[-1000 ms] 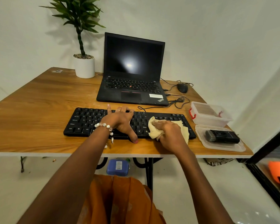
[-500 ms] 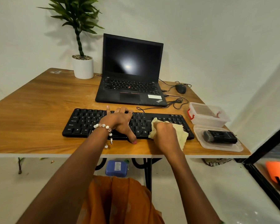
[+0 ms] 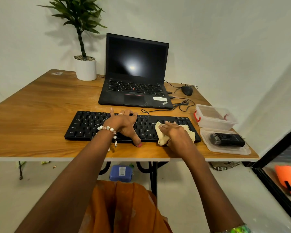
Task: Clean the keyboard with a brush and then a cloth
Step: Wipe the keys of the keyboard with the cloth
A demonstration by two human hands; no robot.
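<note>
Cream cloth (image 3: 163, 137) stage under way; brush (image 3: 227, 140) lay set aside.
Right hand (image 3: 175, 134) fingers grasped cloth on keyboard (image 3: 87, 126); left hand (image 3: 124, 126) fingers flat, released.

Right hand (image 3: 176, 134) presses cloth (image 3: 162, 139) on keyboard (image 3: 89, 126); left hand (image 3: 124, 124) steadies it.

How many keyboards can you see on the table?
2. The black keyboard lies near the front edge, under both hands. The other is built into the laptop behind it.

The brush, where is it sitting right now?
In the head view, the black brush lies in a clear plastic lid at the wooden table's near right corner, right of the black keyboard and in front of the clear plastic box.
</note>
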